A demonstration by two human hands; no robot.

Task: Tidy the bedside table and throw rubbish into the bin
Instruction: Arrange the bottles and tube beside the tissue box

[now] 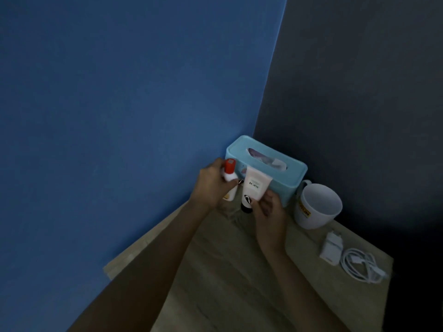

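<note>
Pink tube (256, 185) in right hand (268, 209), upright.

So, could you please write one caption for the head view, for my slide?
At a wooden bedside table, left hand holds a red-capped bottle, right hand a pink tube, before a blue tissue box.

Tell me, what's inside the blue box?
Through the slot on top of the blue box you can see some crumpled white tissue. The lid and walls cover everything else, so how much is left inside can't be seen.
</note>
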